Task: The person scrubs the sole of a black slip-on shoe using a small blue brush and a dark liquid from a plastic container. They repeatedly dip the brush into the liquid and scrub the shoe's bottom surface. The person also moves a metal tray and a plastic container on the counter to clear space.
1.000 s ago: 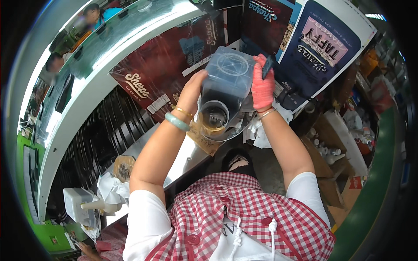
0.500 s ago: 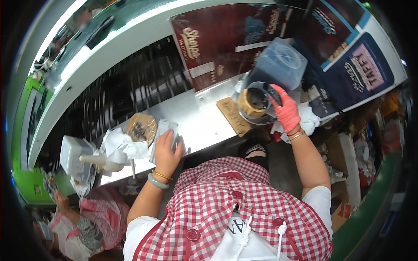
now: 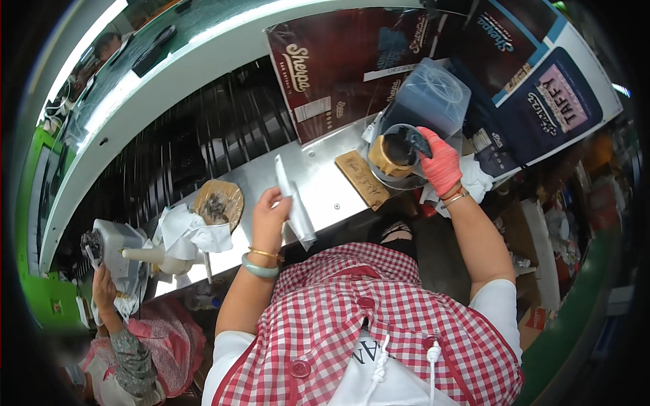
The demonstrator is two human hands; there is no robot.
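Observation:
My left hand is closed on the edge of a thin, flat, whitish sheet, raised on edge above the metal bench. I cannot tell whether the sheet is plastic or paper. My right hand, in a pinkish-red glove, is closed round a black object, whose kind is unclear. It reaches over a tan, faceted cup-shaped piece with a dark inside. That piece sits within a clear round container at the bench's right end. A tan block with handwriting lies beside the container.
Left on the bench lie a round tan pad with dark smudges, white cloths and a cream handled tool. A bluish clear tub and printed cardboard panels stand behind. A co-worker's hand is at far left.
My left hand has lifted the whitish sheet from beside the round pad and carried it rightward, tilting it on edge. My right hand has moved slightly left. The co-worker's hand has risen.

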